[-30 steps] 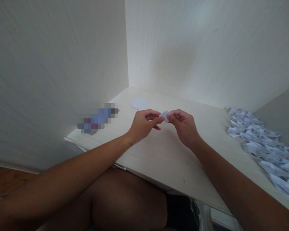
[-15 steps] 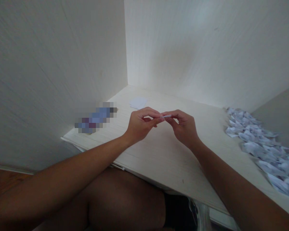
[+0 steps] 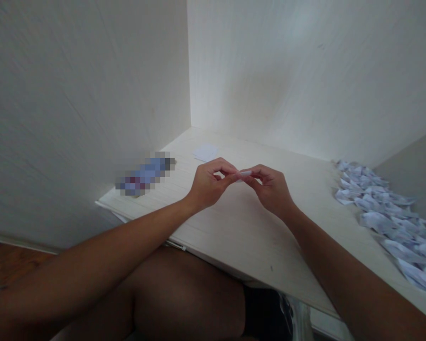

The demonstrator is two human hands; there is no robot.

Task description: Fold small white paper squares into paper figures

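Observation:
A small white piece of folded paper (image 3: 245, 174) is held above the pale wooden desk (image 3: 234, 227), seen almost edge-on. My left hand (image 3: 209, 184) pinches its left end between thumb and forefinger. My right hand (image 3: 270, 187) pinches its right end, fingers curled. Both hands meet over the middle of the desk, a little above its surface. Most of the paper is hidden by my fingertips.
A long heap of several folded white paper pieces (image 3: 386, 218) lies along the desk's right side. A small stack of flat white paper squares (image 3: 206, 152) sits near the back corner. A blurred blue object (image 3: 145, 174) rests at the left. Pale walls enclose the desk.
The paper piece was tilted with its face showing one second ago; now it lies flat and edge-on between my fingertips. Both hands stay in nearly the same place.

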